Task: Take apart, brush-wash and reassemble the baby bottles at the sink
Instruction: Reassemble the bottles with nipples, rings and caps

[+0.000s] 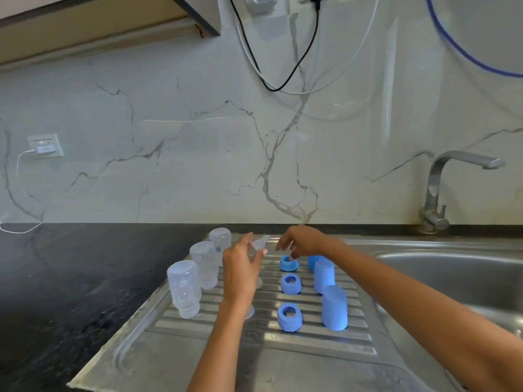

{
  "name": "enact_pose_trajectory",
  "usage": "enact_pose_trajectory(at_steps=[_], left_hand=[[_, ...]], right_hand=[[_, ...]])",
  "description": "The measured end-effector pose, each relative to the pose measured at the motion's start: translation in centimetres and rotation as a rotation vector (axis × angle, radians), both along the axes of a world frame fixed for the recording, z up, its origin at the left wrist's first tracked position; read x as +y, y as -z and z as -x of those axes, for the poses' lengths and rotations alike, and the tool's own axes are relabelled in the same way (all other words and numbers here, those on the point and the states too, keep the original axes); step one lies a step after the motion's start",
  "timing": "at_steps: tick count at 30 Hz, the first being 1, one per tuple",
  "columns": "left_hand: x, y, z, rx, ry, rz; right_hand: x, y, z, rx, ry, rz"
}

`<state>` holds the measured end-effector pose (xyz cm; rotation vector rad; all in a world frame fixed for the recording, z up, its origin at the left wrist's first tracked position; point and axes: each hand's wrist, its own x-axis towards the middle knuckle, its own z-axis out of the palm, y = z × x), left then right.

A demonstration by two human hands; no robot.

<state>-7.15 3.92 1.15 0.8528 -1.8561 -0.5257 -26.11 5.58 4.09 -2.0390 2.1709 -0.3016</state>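
While my left hand (240, 275) pinches a clear nipple (259, 244) above the ribbed drainboard (263, 339), my right hand (301, 240) has fingertips curled onto the far blue ring (288, 263). Three clear bottles (184, 288) stand upside down at left, one with a small blue mark too blurred to read. Two more rings and blue caps (334, 308) stand beside the sink (452, 281).
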Motion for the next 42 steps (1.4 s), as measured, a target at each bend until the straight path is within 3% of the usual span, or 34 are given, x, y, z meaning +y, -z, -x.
enact_pose_trajectory(at_steps=[4,9,12,17,23,35,42], left_hand=[[-0.3,0.4,-0.2,-0.042,-0.022,0.034],[-0.6,0.8,-0.3,-0.1,-0.03,0.054],[-1.3,1.0,-0.6,-0.097,-0.04,0.058],[-0.3,0.7,-0.4,0.002,0.059,0.043],[4.4,-0.9,1.6,0.167,0.228,-0.08],[12.0,-0.8,7.0,0.25,0.549,-0.347],[12.4,0.1,7.6,0.271,0.616,-0.432]], right_hand=[[-1.0,1.2,-1.0,0.27,0.012,-0.119],[-1.3,0.7,-0.7,0.319,0.018,-0.045],[0.0,-0.2,-0.3,0.179,0.023,0.131],[5.5,-2.1,0.3,-0.209,0.07,0.412],[13.9,-2.4,0.4,-0.572,0.116,0.589],[22.2,2.0,0.7,-0.948,0.21,0.749],[21.9,2.6,1.0,-0.905,0.229,0.769]])
